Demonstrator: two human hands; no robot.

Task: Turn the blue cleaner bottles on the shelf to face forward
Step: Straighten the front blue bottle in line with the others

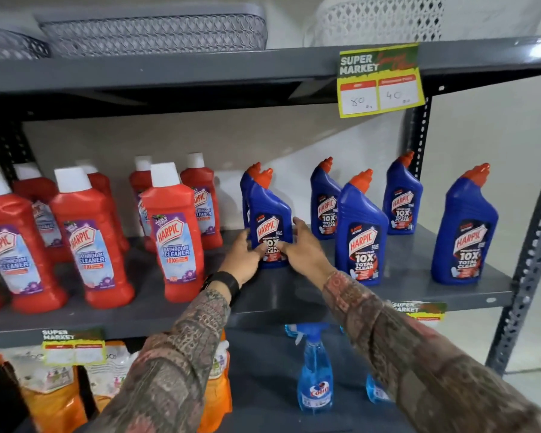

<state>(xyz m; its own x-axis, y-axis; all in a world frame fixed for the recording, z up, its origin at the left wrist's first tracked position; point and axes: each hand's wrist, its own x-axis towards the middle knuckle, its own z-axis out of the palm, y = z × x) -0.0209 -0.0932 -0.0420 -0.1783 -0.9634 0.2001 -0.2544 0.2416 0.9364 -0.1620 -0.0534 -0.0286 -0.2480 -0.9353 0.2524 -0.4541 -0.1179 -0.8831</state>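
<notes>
Blue plastic bottles stood along the right half of the middle shelf (403,276), and the leftmost front bottle (270,225) sat between both hands. The left hand (242,256) pressed its fingers against that bottle's lower left side; the right hand (303,248) cupped the lower right side, thumb on the label. Both were closed lightly around the base rather than clenched, and the bottle rested upright on the shelf with its label turned toward the camera.

By the look of it, the job was nearly finished. The four other blue bottles whose fronts showed, at back centre (325,204), front centre (361,235), back right (403,198) and far right (466,229), already had their labels facing out. One more bottle (246,195) stood directly behind the held one, mostly hidden, so its facing could not be told; it probably needed checking.

Room was comfortable. The held bottle stood well back from the shelf's front edge, with bare shelf before it. The red bathroom cleaner (172,235) stood near on the left, clear of the left wrist, and the front centre blue bottle stood close beside the right forearm, the likeliest thing to get knocked.
</notes>
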